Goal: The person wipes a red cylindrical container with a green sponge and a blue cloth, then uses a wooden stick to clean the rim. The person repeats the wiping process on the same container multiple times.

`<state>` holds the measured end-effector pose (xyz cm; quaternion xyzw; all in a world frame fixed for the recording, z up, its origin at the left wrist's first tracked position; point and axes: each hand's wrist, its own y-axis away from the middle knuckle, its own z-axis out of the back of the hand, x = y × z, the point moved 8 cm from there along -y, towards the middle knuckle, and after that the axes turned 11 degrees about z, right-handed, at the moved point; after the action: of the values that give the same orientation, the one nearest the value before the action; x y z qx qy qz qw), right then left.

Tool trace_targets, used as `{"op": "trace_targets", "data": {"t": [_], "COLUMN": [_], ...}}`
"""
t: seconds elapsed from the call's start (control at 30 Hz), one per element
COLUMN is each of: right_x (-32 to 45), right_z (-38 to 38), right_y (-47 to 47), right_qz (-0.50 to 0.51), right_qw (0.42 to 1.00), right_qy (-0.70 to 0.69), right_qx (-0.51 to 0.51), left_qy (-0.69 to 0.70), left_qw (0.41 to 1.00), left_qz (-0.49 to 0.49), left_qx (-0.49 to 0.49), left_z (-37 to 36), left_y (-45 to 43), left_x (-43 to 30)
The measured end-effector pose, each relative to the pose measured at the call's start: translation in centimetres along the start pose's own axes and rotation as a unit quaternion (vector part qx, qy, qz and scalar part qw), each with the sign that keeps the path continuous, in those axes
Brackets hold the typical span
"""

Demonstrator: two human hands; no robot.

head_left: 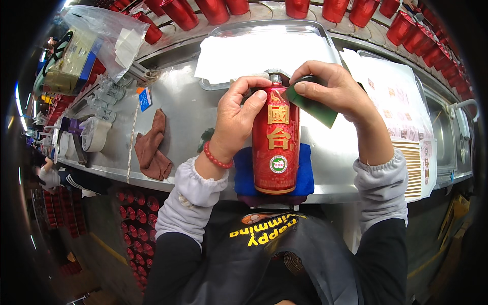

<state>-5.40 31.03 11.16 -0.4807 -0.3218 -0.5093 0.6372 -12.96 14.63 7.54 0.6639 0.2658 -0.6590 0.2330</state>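
Observation:
A glossy red bottle (pixel 276 164) with raised gold characters and a round green-and-white emblem lies on its back, its neck pointing away from me. Under it is a folded blue cloth (pixel 305 167) at the near edge of the steel workbench. My left hand (pixel 240 110) grips the bottle's shoulder from the left, thumb and forefinger close to the neck. In my right hand (pixel 335 89) is a flat green plastic scraper (pixel 314 107), pinched between thumb and fingers. One corner of the scraper reaches the right side of the bottle's shoulder. The far fingertips of my right hand are partly hidden.
A brown cloth (pixel 154 148) and a blue card (pixel 145 100) lie left on the workbench (pixel 183 91). Beyond the bottle is a metal tray (pixel 320 26) with white sheets. Label sheets (pixel 406 167) and a sink (pixel 446 152) are right. Red bottles (pixel 183 15) line a conveyor behind.

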Motion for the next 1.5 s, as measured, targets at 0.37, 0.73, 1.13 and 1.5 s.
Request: {"op": "trace_targets", "data": {"t": [0.37, 0.73, 1.13, 1.5], "right_x": [2.6, 4.1, 2.6, 1.6], "right_z": [1.0, -5.3, -5.3, -7.8], "right_y": [1.9, 6.4, 8.1, 11.2], "right_qz": [0.101, 0.173, 0.149, 0.155], "right_qw": [0.987, 0.920, 0.932, 0.943], "right_qy": [0.096, 0.338, 0.306, 0.267], "right_qx": [-0.076, -0.101, -0.128, -0.125], "left_qy": [-0.317, -0.013, 0.087, -0.010], "left_qw": [0.937, 0.996, 0.996, 0.999], "left_qz": [-0.146, -0.040, 0.005, -0.034], "left_qx": [-0.026, -0.074, -0.025, -0.030], "left_z": [-1.2, 0.6, -0.1, 0.1], "left_y": [-0.1, 1.2, 1.8, 4.6], "left_x": [-4.5, 0.3, 2.6, 3.4]}}
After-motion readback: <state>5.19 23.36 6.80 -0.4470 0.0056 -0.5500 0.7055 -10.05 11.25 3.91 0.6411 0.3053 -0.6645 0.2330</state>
